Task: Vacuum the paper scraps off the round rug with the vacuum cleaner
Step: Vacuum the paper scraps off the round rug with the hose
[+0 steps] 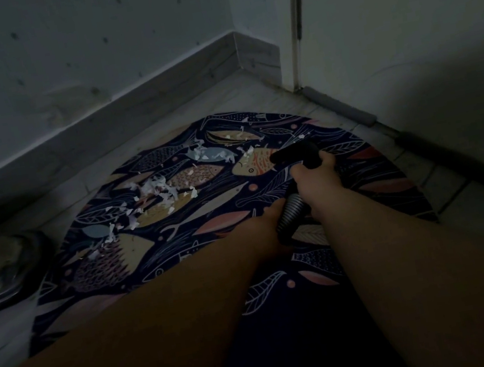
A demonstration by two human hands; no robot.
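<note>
Scraps (pixel 155 192) lie all over the far side of the rug (pixel 374 189), so most work is left. Right hand (pixel 313 172) grips the black nozzle (pixel 294 154). Left hand (pixel 268 220) seems to hold the hose (pixel 293 213).

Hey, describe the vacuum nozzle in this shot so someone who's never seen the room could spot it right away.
Start at the round rug with the fish pattern, lying in the corner by the door. On its right half, the right hand grips a short black nozzle pointing left towards the white paper scraps. It is the only plain black piece there; the ribbed grey hose behind it, by the left hand, is paler.
</note>
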